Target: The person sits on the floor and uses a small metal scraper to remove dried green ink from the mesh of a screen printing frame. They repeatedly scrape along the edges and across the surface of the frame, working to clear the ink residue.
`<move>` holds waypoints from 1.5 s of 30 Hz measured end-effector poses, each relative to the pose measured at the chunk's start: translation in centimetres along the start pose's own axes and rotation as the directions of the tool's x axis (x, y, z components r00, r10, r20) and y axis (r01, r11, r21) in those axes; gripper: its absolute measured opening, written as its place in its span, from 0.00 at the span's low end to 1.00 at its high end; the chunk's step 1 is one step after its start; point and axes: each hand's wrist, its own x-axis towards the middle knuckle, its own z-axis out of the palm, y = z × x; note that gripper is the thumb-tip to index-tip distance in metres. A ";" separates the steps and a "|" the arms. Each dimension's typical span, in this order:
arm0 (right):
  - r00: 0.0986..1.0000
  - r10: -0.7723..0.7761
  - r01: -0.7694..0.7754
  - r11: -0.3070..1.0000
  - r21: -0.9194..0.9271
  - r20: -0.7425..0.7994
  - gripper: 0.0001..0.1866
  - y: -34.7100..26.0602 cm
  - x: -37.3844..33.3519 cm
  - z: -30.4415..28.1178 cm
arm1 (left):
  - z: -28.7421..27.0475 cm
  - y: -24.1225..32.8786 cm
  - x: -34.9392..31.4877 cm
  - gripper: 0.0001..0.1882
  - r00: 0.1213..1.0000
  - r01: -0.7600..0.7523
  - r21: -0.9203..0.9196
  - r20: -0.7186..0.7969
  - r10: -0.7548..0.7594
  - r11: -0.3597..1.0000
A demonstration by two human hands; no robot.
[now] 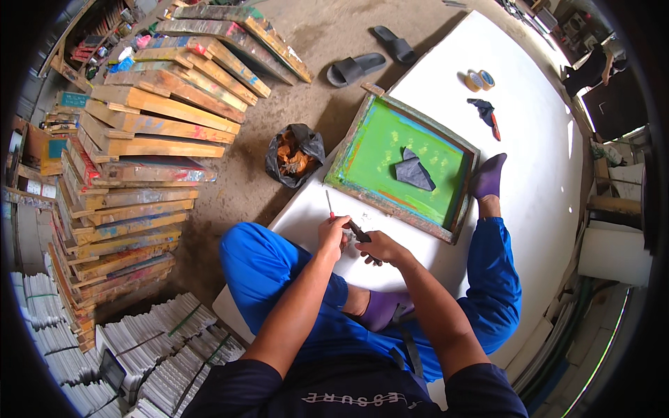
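Observation:
In front of my lap, my left hand point(333, 237) closes around a thin metal-shafted tool point(329, 202) with a red part by the fingers; it looks like a screwdriver. My right hand point(381, 248) grips a dark, narrow object point(359, 233) that reaches across to the left fingers; its kind is unclear. Just beyond both hands lies a wooden-framed printing screen point(362, 193) with green mesh and pale yellow marks. On the mesh rests a dark grey folded piece point(414, 171), cloth or paper. Small dark bits are on the white surface point(536, 188) near my hands.
A black bag point(298, 155) of brown crumpled material stands left of the screen. Two tape rolls point(479, 80) and a dark cloth with an orange-handled item point(486, 115) lie at far right. Wooden frames point(160, 139) line the left, above stacked white sheets point(160, 341). Black sandals point(356, 69) sit beyond.

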 end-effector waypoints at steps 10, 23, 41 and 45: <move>0.999 0.024 -0.034 0.903 0.429 0.027 0.23 -1.1 1.4 -3.9 | -0.4 -0.9 0.3 0.25 0.932 -0.257 0.672 -0.018 0.362 0.694; 1.000 -0.009 0.005 0.860 0.510 0.006 0.18 -1.2 1.6 -3.7 | 0.3 -1.3 0.8 0.24 0.901 -0.363 0.598 0.028 0.433 0.715; 0.988 0.096 -0.144 0.855 0.498 0.122 0.21 -3.4 2.2 -5.9 | 0.5 -1.2 1.0 0.21 0.912 -0.363 0.563 0.053 0.406 0.742; 0.968 0.202 -0.249 0.844 0.476 0.149 0.18 -3.8 2.6 -6.8 | 0.2 -2.1 2.1 0.21 0.900 -0.384 0.565 0.055 0.432 0.730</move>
